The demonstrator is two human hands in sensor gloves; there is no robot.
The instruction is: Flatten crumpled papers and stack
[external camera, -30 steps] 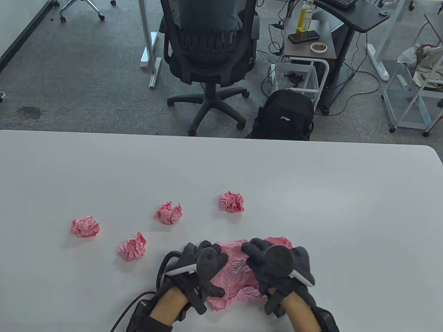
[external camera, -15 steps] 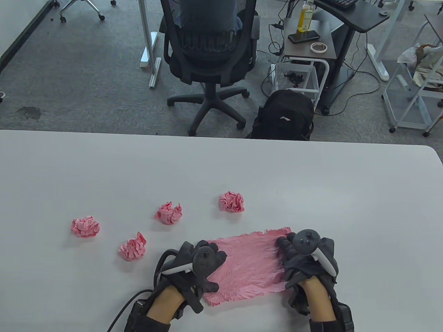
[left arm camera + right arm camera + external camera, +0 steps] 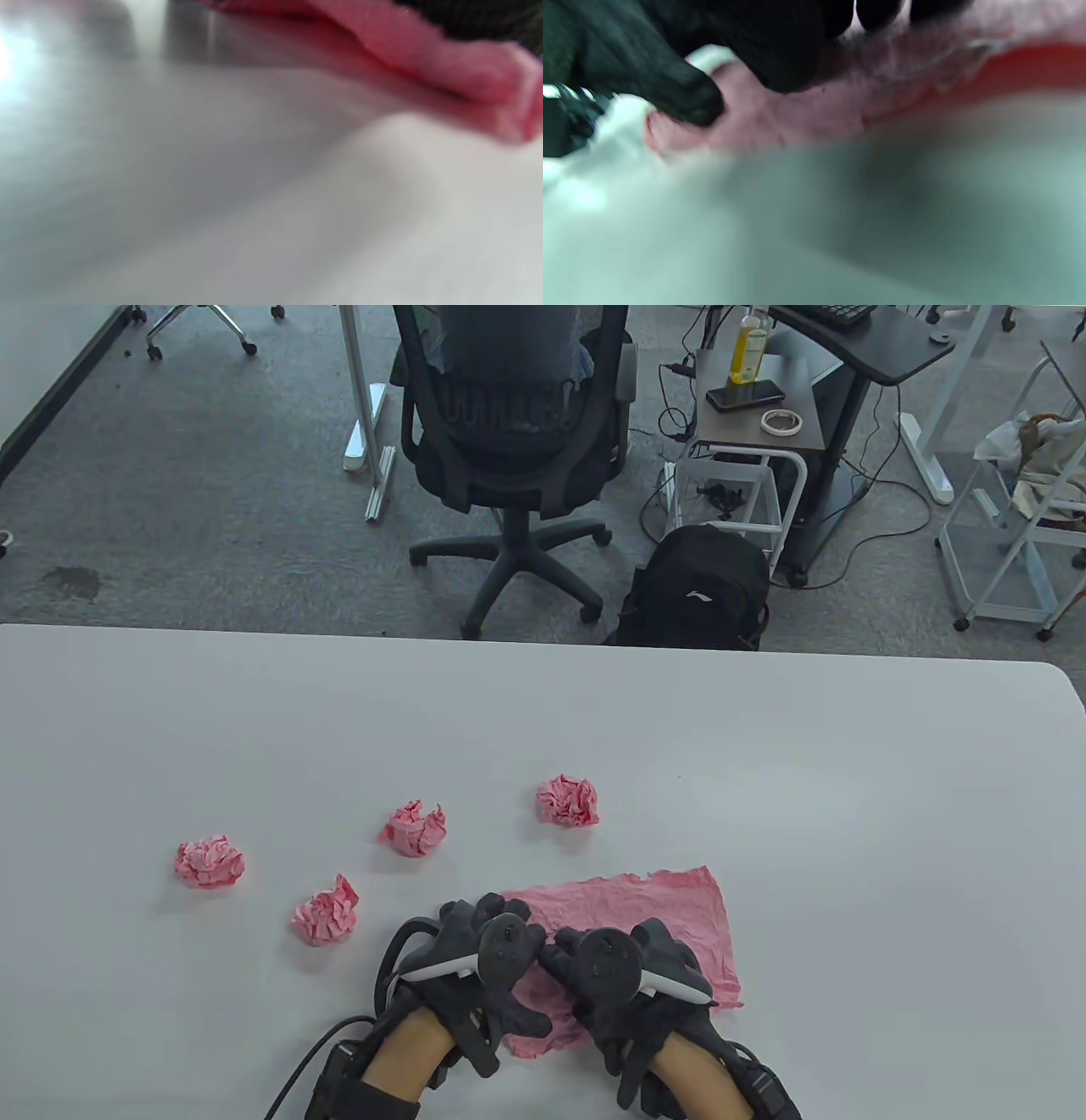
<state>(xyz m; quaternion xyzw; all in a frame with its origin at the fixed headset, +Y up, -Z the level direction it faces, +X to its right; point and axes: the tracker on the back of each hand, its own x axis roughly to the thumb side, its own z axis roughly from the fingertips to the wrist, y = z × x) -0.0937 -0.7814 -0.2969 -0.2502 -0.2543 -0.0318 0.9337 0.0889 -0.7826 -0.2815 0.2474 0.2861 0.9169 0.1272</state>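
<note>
A pink paper sheet point(image 3: 670, 925) lies spread out and wrinkled on the white table point(image 3: 848, 814), near the front edge. My left hand point(image 3: 488, 954) presses down on its left edge with the fingers spread. Just to the right, my right hand point(image 3: 607, 976) lies flat on the sheet's lower left part. In the right wrist view the gloved fingers point(image 3: 687, 101) press on the pink paper point(image 3: 806, 118). The left wrist view is blurred and shows a raised fold of the pink sheet point(image 3: 424, 63). Several crumpled pink balls lie to the left and behind: one point(image 3: 209, 862), another point(image 3: 325, 912), a third point(image 3: 414, 828).
One more crumpled ball point(image 3: 568, 800) sits just behind the sheet. Beyond the table's far edge stand a black office chair point(image 3: 517, 432) and a black backpack point(image 3: 696, 589). The table surface to the right of the sheet is bare.
My right hand slid from the sheet's right edge back to the left, beside my left hand. The sheet's right part now lies uncovered and flatter. My left hand stayed put.
</note>
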